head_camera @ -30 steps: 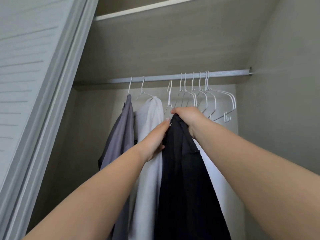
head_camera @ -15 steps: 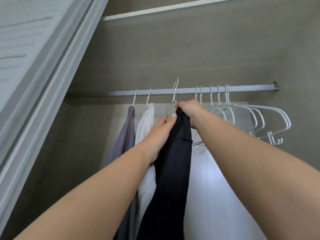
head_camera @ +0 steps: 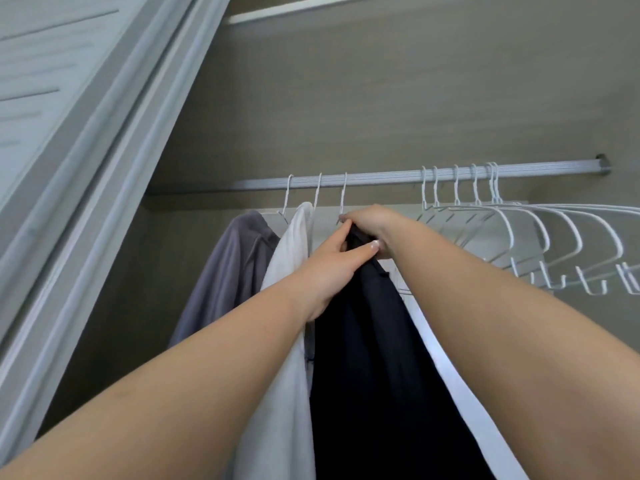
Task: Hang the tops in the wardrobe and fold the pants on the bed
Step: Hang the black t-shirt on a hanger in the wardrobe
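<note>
Step in hand was hanging a top. The black fabric top point(head_camera: 374, 341) hung from a white wire hanger point(head_camera: 343, 199) whose hook sat over the silver metal rail point(head_camera: 381, 177), just right of the white top point(head_camera: 294, 271) and grey top point(head_camera: 228, 271). My right hand point(head_camera: 372, 225) gripped the hanger neck; my left hand point(head_camera: 332, 268) pinched the collar. Next, I judged: release both and check it hung square.

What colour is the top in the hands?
Black top, shown clearly in the head view.
</note>
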{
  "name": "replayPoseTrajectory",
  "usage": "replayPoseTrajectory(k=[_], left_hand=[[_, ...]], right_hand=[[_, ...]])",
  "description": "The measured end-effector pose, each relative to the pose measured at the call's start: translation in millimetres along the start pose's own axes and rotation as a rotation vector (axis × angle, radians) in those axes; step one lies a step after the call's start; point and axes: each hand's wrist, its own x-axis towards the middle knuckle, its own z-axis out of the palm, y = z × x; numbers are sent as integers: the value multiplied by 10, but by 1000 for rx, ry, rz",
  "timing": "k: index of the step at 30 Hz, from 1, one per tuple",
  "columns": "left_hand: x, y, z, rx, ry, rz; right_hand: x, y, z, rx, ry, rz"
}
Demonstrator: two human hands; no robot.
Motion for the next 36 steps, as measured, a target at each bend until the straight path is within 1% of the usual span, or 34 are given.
replayPoseTrajectory(k=[4,7,11,14,18,21,26,30,36], left_hand=[[-41,-52,-173,-11,87,-1],[-98,-58,-294,-45,140,-8],[-131,-82,-508,-49,183,-2],[-135,-101,-691,-26,211,-18],[-123,-156,-874,49,292,-29],[-114,-175,-911,126,329,-21],[-174,-149,-858,186,316,-6],[-211,-57,-743,196,360,8],[-496,67,-559,248,362,21]], right_hand=[[19,-3,212,113,-212,56],[64,-38,428,203,-261,53],[153,-93,678,306,-266,22],[207,-152,900,303,-275,8],[286,-212,1196,338,-242,-7],[331,-186,1284,417,-265,8],[337,-83,1242,461,-301,-19],[177,-26,1163,435,-290,-64],[-291,69,872,448,-152,-170]])
